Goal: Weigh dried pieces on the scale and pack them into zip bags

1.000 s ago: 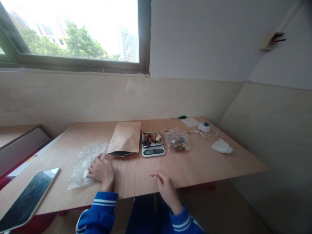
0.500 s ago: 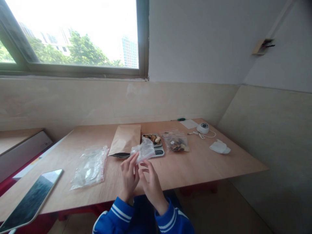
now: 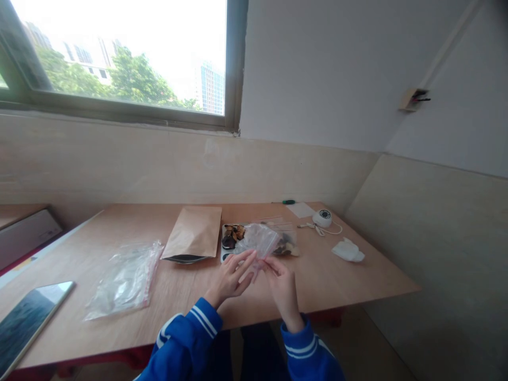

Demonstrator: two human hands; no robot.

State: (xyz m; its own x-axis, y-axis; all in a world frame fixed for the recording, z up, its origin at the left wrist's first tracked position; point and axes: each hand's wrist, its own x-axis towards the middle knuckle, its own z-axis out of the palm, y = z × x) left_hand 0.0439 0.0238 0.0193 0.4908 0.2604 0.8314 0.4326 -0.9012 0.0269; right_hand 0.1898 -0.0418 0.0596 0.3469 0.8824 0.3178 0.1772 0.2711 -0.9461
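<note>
My left hand (image 3: 232, 277) and my right hand (image 3: 282, 286) are together over the wooden table (image 3: 349, 280), both pinching the lower edge of a small clear zip bag (image 3: 259, 239) held up between them. Behind the bag stands a small digital scale (image 3: 231, 239) with dried pieces on its pan, partly hidden by the bag. A second clear bag with dried pieces (image 3: 286, 245) lies just right of the scale. A brown paper pouch (image 3: 193, 239) lies left of the scale.
A pile of empty clear zip bags (image 3: 123, 278) lies at the left. A phone (image 3: 27, 321) sits at the near left corner. A white round device with a cable (image 3: 322, 217), crumpled white tissue (image 3: 347, 250), paper and a green pen (image 3: 288, 202) lie at the back right.
My left hand took one clear bag from the pile at the left and brought it to the middle. My right hand joined it, and both now hold the bag further forward, before the scale.
</note>
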